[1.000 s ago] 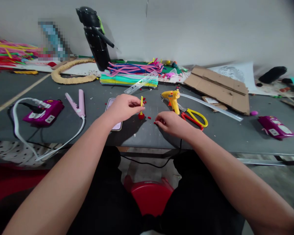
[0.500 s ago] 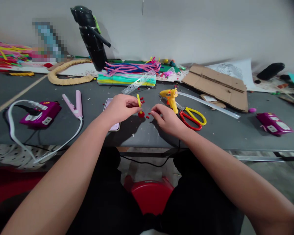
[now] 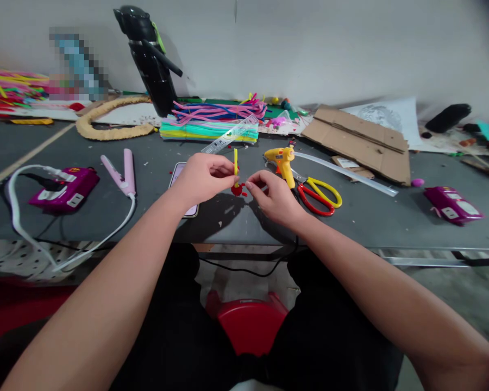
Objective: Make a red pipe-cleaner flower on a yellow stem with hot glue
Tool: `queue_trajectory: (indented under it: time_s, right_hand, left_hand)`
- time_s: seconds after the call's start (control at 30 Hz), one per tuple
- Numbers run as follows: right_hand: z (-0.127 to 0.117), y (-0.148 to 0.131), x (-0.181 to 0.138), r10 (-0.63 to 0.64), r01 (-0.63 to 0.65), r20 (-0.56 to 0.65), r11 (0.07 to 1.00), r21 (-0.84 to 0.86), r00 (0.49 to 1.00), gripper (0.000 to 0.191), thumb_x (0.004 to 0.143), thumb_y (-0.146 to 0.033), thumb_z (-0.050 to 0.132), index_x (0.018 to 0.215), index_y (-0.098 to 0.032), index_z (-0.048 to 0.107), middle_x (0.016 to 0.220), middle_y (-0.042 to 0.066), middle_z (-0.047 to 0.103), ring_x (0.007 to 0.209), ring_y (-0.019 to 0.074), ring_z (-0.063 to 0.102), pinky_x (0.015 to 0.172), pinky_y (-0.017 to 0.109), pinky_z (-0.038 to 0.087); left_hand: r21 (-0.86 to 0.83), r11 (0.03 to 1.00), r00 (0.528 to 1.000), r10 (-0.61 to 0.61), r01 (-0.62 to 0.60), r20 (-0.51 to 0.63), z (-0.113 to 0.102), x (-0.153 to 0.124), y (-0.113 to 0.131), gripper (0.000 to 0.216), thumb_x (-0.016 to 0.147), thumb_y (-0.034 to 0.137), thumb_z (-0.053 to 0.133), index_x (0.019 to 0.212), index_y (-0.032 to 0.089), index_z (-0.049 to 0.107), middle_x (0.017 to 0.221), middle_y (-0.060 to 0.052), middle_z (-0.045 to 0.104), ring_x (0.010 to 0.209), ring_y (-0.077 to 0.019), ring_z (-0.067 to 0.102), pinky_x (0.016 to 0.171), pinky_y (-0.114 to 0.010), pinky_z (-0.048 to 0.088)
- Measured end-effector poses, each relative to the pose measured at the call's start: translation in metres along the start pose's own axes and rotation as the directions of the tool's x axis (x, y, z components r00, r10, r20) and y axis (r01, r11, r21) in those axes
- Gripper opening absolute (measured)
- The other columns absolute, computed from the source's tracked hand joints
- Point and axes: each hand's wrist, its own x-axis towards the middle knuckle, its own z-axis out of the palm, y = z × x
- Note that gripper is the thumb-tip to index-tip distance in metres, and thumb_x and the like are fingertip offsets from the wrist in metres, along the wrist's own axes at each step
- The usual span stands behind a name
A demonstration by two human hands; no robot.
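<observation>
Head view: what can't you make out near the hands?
All in the head view:
Smartphone: partly covered by the left hand.
Yellow stem: middle hidden by that hand's thumb.
Right hand: anything between its fingertips is too small to tell.
Scissors: blade tips hidden behind the glue gun.

Plain grey wall (image 3: 309, 49) at 12 o'clock, thin vert line (image 3: 235, 11) near top. Dk grey tbl (image 3: 370, 222) runs 9 to 3, pale strip (image 3: 28, 157) approx 9. Metal rail (image 3: 427, 262) under tbl edge at 4, grey flr (image 3: 456, 298) below. Red seat (image 3: 250, 326) at 6. Light soft, dimmer under tbl.
</observation>
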Motion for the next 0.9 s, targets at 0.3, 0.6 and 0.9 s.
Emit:
queue_trajectory:
  time_s: [0.3,0.6,0.9]
  right_hand:
    - [-0.008,-0.003,0.002,0.039,-0.045,0.072,0.995,0.087,0.997,0.02,0.1,-0.036,0.053,0.092,-0.019,0.061,0.083,0.003,0.062,0.076,0.017,0.054,0.067,0.03,0.043]
    - [-0.013,-0.009,0.002,0.022,-0.025,0.023,0.994,0.11,0.999,0.018,0.1,-0.036,0.054,0.092,-0.02,0.059,0.081,0.002,0.059,0.074,0.0162,0.052,0.066,0.03,0.041]
    - [-0.013,-0.013,0.002,-0.005,0.006,-0.029,0.998,0.06,1.0,0.017,0.099,-0.033,0.057,0.091,-0.019,0.06,0.081,0.002,0.062,0.072,0.0158,0.053,0.066,0.03,0.042]
  left_hand:
    - [-0.015,0.999,0.999,0.034,-0.033,0.005,-0.002,-0.001,-0.002,0.019,0.077,0.032,0.077,0.087,0.016,0.076,0.085,-0.007,0.077,0.079,-0.0202,0.072,0.073,-0.031,0.057]
    - [-0.057,0.998,0.997,0.036,-0.033,0.062,0.001,-0.003,0.003,0.023,0.081,0.037,0.076,0.09,0.017,0.078,0.086,-0.006,0.077,0.08,-0.0206,0.07,0.071,-0.03,0.055]
    - [-0.023,0.999,0.994,0.031,-0.029,0.107,0.005,-0.003,0.007,0.026,0.083,0.043,0.074,0.086,0.017,0.076,0.08,-0.004,0.072,0.074,-0.0176,0.064,0.066,-0.029,0.049]
